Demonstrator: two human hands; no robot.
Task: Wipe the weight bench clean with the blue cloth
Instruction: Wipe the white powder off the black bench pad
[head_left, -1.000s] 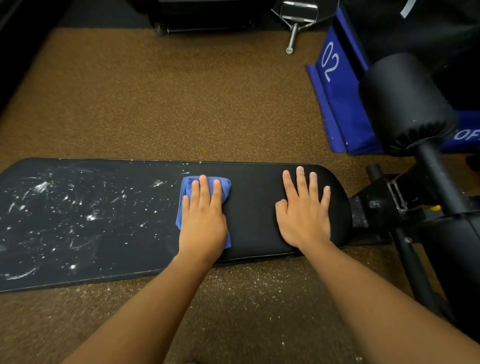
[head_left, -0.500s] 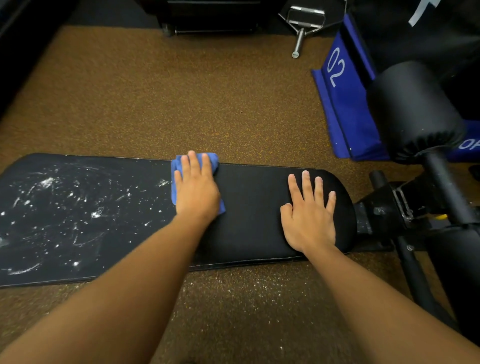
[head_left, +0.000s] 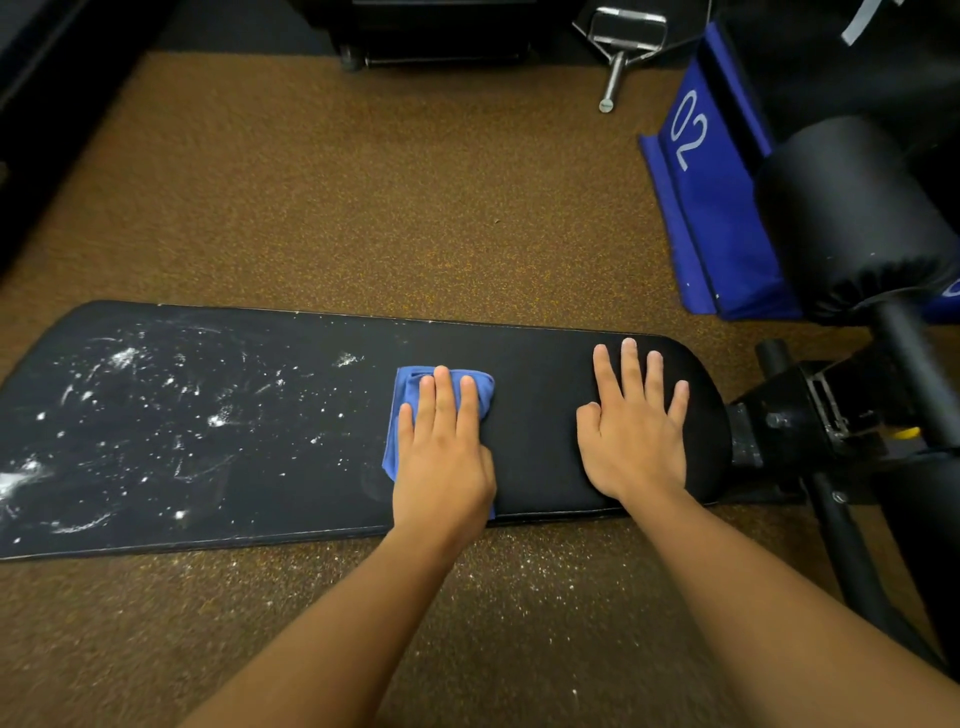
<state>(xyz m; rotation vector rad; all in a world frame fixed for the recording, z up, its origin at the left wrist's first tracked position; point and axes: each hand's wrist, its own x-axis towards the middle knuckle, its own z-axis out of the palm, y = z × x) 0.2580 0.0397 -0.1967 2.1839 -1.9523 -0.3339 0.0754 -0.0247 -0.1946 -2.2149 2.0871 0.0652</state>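
Observation:
The long black pad of the weight bench (head_left: 535, 374) lies across the view. Its left half is speckled with white dust (head_left: 156, 415); the right part looks plain black. My left hand (head_left: 444, 457) presses flat on the folded blue cloth (head_left: 410, 384) near the pad's middle, at the edge of the dusty area. The cloth shows past my fingertips and along the hand's left side. My right hand (head_left: 631, 436) rests flat with fingers spread on the pad's rounded right end, holding nothing.
Brown speckled floor (head_left: 363, 208) surrounds the bench, with white dust scattered on it near me. A black foam roller (head_left: 852, 218) and the bench's metal frame (head_left: 810, 415) stand at the right. A blue block marked 02 (head_left: 706, 197) lies behind, and a metal handle (head_left: 618, 52) at the back.
My left hand slid the cloth from the pad's far edge back toward me, to the middle of the pad. My right hand stayed planted on the right end.

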